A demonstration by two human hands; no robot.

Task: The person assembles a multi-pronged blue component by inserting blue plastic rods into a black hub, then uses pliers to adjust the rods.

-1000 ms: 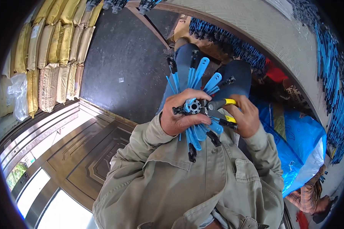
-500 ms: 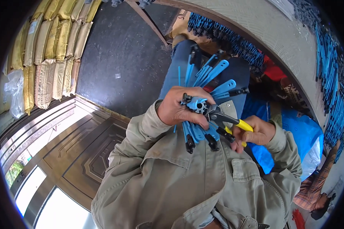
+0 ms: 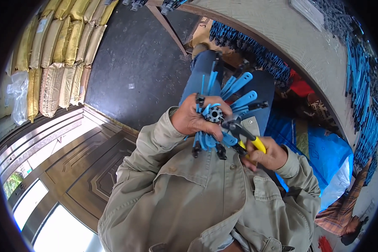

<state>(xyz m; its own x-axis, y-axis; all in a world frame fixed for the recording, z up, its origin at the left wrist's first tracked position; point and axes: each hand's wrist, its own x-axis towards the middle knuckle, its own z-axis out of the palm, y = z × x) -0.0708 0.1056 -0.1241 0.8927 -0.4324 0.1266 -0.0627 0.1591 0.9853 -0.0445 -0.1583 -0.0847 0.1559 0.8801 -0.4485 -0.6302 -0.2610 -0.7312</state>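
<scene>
My left hand is wrapped around a bundle of blue plastic strips with black clips at their tips. The strips fan out from a round hub with a dark toothed ring around a centre hole, turned up toward me. In my right hand is a pair of yellow-handled pliers, gripped by its handles. The jaws reach the right side of the hub, beside my left fingers; blur hides whether they bite on anything. The bundle is held above my lap, in front of my jacket.
A worktable curves across the upper right, with blue strips heaped along it. Stacked sacks stand at the far left, near a brown panelled door. Blue plastic sheeting lies at my right; another person's plaid sleeve shows beyond.
My right hand and the pliers have shifted left and a little down, nearer the bundle. The bundle has turned slightly, so the hub's dark ring now faces me more fully.
</scene>
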